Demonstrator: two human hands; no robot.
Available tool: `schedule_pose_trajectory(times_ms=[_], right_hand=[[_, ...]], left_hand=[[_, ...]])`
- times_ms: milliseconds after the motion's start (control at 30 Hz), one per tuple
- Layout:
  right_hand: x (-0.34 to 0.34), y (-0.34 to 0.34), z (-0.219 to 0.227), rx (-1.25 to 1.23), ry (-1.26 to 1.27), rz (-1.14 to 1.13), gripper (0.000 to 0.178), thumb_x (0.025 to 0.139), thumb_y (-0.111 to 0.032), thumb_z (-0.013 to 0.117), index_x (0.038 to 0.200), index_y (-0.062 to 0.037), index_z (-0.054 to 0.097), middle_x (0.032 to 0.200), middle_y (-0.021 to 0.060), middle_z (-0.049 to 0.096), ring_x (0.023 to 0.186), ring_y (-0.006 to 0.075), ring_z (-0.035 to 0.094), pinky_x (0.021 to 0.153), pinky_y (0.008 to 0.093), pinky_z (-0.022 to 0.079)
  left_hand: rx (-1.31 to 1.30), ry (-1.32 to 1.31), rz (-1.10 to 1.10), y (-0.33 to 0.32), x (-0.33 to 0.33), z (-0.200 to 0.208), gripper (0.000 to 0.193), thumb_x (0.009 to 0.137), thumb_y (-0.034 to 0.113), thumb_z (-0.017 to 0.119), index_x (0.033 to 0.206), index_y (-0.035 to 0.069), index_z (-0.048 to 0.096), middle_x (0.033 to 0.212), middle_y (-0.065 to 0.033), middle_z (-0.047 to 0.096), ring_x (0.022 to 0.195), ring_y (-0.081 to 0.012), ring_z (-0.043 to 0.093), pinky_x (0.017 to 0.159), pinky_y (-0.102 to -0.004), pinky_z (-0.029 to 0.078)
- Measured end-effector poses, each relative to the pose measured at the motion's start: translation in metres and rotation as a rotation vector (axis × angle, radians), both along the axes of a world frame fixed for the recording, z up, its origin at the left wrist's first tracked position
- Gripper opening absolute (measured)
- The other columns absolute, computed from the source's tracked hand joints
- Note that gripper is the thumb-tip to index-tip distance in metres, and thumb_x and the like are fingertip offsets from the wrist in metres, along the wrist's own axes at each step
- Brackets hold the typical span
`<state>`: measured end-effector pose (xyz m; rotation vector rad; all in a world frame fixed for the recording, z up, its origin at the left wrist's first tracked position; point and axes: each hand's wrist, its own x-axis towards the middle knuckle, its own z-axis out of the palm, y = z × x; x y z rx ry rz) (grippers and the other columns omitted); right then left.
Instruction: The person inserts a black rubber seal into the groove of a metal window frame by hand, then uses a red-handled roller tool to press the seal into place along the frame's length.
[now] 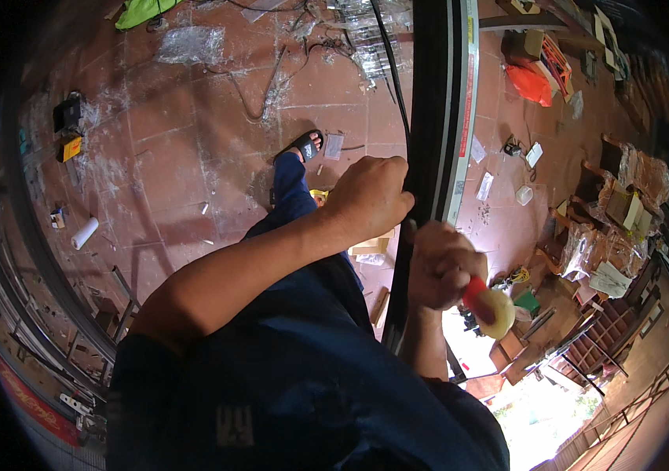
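A long dark metal profile (431, 94) runs from the top of the view down between my hands, with a pale silver strip (465, 110) along its right side. My left hand (371, 198) is closed in a fist against the profile's left edge; what its fingers hold, if anything, is hidden. Lower down and to the right, my right hand (446, 265) is wrapped round a tool with a red and pale-yellow rounded handle (493, 309). The handle's round end points down and right, slightly blurred. The tool's other end does not show.
Below lies a tiled floor (169, 157) with plastic wrap (191, 45), a white roll (85, 233) and scraps. My sandalled foot (308, 146) stands on it. Plastic-wrapped wooden furniture (613, 212) is at the right, near a red-orange bag (529, 85). Metal bars (44, 282) line the left.
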<state>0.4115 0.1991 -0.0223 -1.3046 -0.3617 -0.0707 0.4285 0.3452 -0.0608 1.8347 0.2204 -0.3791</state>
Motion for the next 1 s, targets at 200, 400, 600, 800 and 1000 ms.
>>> schedule_pose_trajectory(times_ms=[200, 400, 600, 800, 1000], right_hand=[[-0.016, -0.012, -0.006, 0.012, 0.025, -0.045, 0.034, 0.098, -0.025, 0.07, 0.082, -0.003, 0.05, 0.064, 0.0086, 0.052, 0.054, 0.0222, 0.049, 0.053, 0.0377, 0.04], [0.021, 0.012, -0.004, -0.007, -0.016, 0.002, 0.036, 0.101, -0.029, 0.071, 0.084, -0.0042, 0.051, 0.069, 0.009, 0.054, 0.055, 0.0225, 0.05, 0.051, 0.0369, 0.04], [0.023, 0.016, -0.004, -0.009, -0.031, -0.019, 0.038, 0.101, -0.029, 0.071, 0.084, -0.0019, 0.051, 0.062, 0.0081, 0.052, 0.052, 0.0222, 0.048, 0.048, 0.0352, 0.038], [0.027, 0.01, -0.01, 0.007, -0.063, 0.023, 0.034, 0.104, -0.025, 0.066, 0.085, 0.0002, 0.052, 0.062, 0.0103, 0.053, 0.051, 0.023, 0.05, 0.047, 0.0347, 0.039], [0.053, 0.024, -0.015, -0.048, -0.063, 0.027, 0.032, 0.103, -0.025, 0.064, 0.088, 0.0014, 0.054, 0.064, 0.0119, 0.055, 0.052, 0.0239, 0.052, 0.049, 0.037, 0.042]], left_hand=[[0.009, 0.01, -0.037, 0.009, 0.009, -0.001, 0.023, 0.083, 0.015, 0.073, 0.085, -0.007, 0.068, 0.086, -0.0318, 0.07, 0.09, -0.0496, 0.07, 0.088, -0.0547, 0.055], [-0.067, 0.06, 0.025, 0.035, 0.05, 0.005, 0.025, 0.086, 0.016, 0.074, 0.087, -0.008, 0.069, 0.09, -0.0333, 0.069, 0.094, -0.0504, 0.069, 0.088, -0.0533, 0.054], [0.013, 0.028, 0.05, 0.032, 0.051, -0.002, 0.023, 0.088, 0.015, 0.073, 0.084, -0.006, 0.065, 0.074, -0.0223, 0.073, 0.069, -0.0297, 0.077, 0.067, -0.0425, 0.058], [0.013, 0.089, 0.04, 0.035, 0.057, 0.004, 0.023, 0.084, 0.015, 0.072, 0.083, -0.008, 0.065, 0.082, -0.0297, 0.069, 0.083, -0.0444, 0.071, 0.079, -0.0514, 0.055], [-0.103, 0.149, 0.017, 0.041, 0.06, 0.003, 0.023, 0.081, 0.014, 0.072, 0.08, -0.008, 0.066, 0.083, -0.0326, 0.068, 0.085, -0.0513, 0.069, 0.081, -0.0548, 0.054]])
